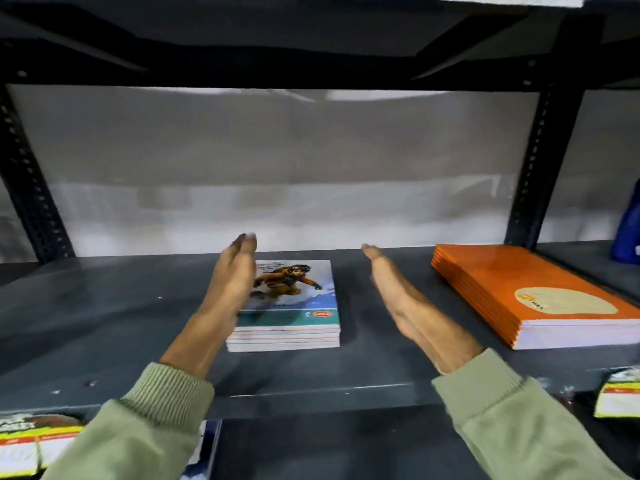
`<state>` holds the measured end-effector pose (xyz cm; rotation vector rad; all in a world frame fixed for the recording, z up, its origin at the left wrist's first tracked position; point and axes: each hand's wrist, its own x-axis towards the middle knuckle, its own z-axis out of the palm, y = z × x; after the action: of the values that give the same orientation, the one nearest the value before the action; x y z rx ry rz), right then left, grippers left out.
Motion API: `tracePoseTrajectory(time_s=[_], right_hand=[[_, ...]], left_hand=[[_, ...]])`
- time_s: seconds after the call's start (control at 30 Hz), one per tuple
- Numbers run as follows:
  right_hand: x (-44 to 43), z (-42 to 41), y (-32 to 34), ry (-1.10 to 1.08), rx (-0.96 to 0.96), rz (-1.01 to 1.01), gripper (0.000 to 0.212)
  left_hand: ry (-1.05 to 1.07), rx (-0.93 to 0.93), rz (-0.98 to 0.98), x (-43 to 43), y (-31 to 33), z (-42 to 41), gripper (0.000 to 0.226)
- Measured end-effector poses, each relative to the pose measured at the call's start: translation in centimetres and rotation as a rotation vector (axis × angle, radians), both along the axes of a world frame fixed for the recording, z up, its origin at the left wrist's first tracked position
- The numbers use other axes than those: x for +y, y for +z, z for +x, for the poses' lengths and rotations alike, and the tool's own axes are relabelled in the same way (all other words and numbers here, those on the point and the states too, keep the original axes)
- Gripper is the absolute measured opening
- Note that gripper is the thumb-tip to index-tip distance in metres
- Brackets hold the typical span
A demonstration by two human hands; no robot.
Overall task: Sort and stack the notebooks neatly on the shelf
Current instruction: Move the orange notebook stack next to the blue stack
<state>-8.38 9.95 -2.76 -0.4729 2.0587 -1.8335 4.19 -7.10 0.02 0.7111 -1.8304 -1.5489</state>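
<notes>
- Plainly, a small stack of notebooks with a snowboarder picture on the top cover lay flat near the middle of the dark metal shelf, its edges squared up.
- The left hand stood on edge with straight fingers, flat against the left side of that stack, pressing rather than gripping.
- The right hand was likewise on edge and unclenched, holding nothing, just to the right of the stack with a strip of bare shelf between them.
- Both wrists came out of ribbed, pale green sleeves.
- An orange stack of larger notebooks lay well to the right on the same shelf, angled a little.
- More stationery with yellow and red edges showed on the level below, at the left and right corners; it was too blurred to make out further.
- Behind everything hung a pale grey sheet between the perforated uprights.
</notes>
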Motion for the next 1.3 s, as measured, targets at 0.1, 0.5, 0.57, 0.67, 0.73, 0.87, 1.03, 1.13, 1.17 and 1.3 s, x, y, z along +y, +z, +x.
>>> tracePoseTrajectory(time_s=[0.1, 0.5, 0.57, 0.67, 0.73, 0.87, 1.03, 1.13, 1.17, 1.3], right_hand=[[5.2, -3.5, 1.5, -0.059, 0.068, -0.054, 0.077], [30.3, -15.6, 0.3, -0.308, 0.124, -0.043, 0.049], [31.3, -16.4, -1.3, -0.287, 0.083, -0.013, 0.049], [30.4, -17.3, -2.5, -0.253, -0.031, -0.010, 0.047], [30.0, -18.1, -3.1, -0.221, -0.114, -0.045, 0.037], [30.1, -17.9, -3.3, -0.143, -0.206, -0.095, 0.037], [29.5, -17.0, -2.9, -0.169, -0.229, -0.165, 0.032], [27.4, -15.7, -2.7, -0.137, -0.253, -0.188, 0.035], [26.2, -14.9, -2.5, -0.130, -0.259, -0.182, 0.035], [21.4, -12.2, -2.3, -0.071, -0.280, -0.165, 0.034]], left_hand=[[-0.143, 0.034, -0.043, 6.5, 1.5, -3.6, 0.049], [-0.371, -0.029, 0.365, 27.2, -3.4, -15.2, 0.046], [-0.344, -0.008, 0.403, 28.7, -3.7, -15.8, 0.045], [-0.294, 0.027, 0.465, 29.6, -4.2, -16.5, 0.041], [-0.259, 0.038, 0.508, 29.7, -4.4, -16.9, 0.039], [-0.247, 0.020, 0.569, 29.9, -4.2, -16.9, 0.037], [-0.276, 0.012, 0.590, 29.1, -3.9, -16.2, 0.035], [-0.265, -0.014, 0.587, 27.1, -3.7, -15.0, 0.032], [-0.251, -0.019, 0.575, 26.0, -3.6, -14.3, 0.029], [-0.208, -0.028, 0.566, 21.4, -3.7, -11.5, 0.022]])
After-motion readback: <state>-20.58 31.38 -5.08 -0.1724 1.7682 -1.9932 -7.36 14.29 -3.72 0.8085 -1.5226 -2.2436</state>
